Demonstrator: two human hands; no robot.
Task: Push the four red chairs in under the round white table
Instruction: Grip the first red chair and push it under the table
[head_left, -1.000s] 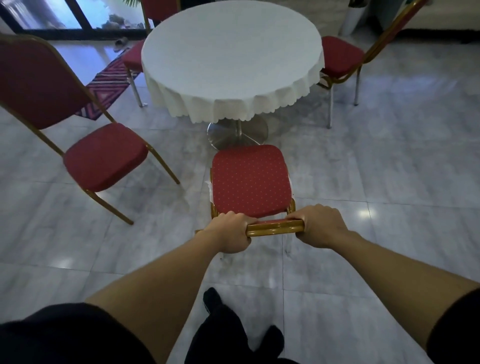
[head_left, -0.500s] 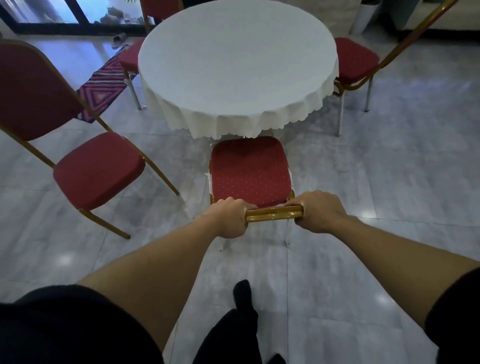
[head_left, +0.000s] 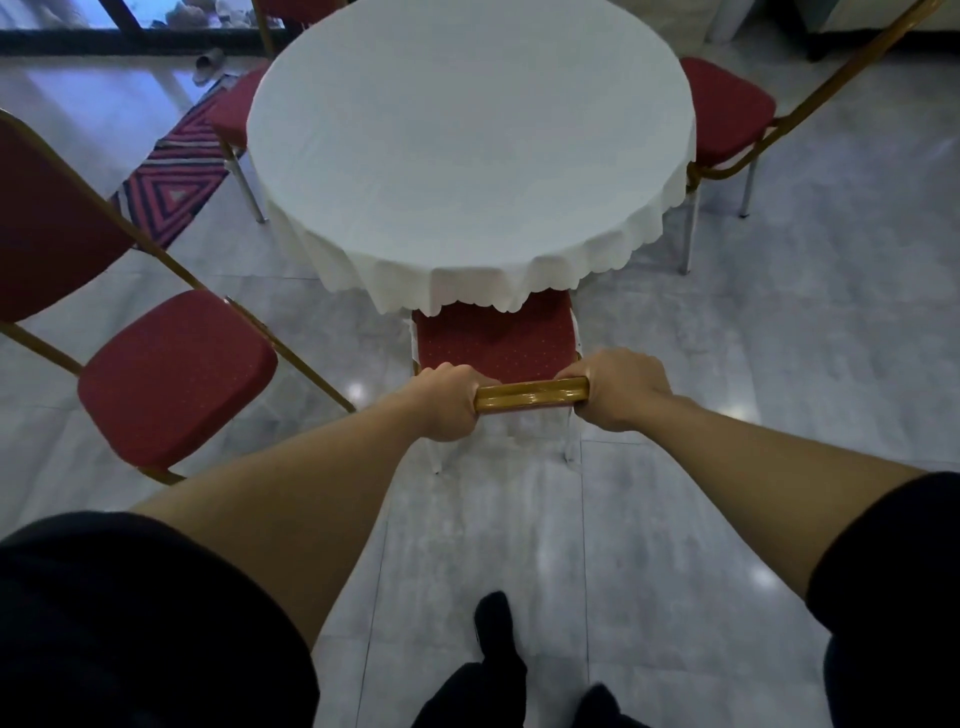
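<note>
You've got both hands wrapped on the gold top rail (head_left: 531, 395) of the near chair (head_left: 496, 340), left hand (head_left: 447, 402) clamped on its left end, right hand (head_left: 618, 387) clamped on its right end. That even split makes sense: a push from both ends should drive the chair straight rather than letting it swivel. Arms are out long in front of you, so the force goes forward along the floor (head_left: 753, 338), not down into the seat.

The seat's far edge sits under the scalloped hem of the white cloth (head_left: 467, 156), the near part out in the open. So this one is partly in, I'd say, with more to go before the back meets the table (head_left: 670, 208) edge. The cloth hangs low here, so it could catch on the seat as it goes under.

Three more wait. The left chair (head_left: 171, 379) stands well clear of the table, angled, its back toward the near left. The far-left chair (head_left: 231, 111) has its seat just at the table's edge, beside a patterned rug (head_left: 176, 182). The right chair (head_left: 724, 111) is close in too, seat touching the cloth line, back leaning away to the far right. The left one looks like the longest shove.
</note>
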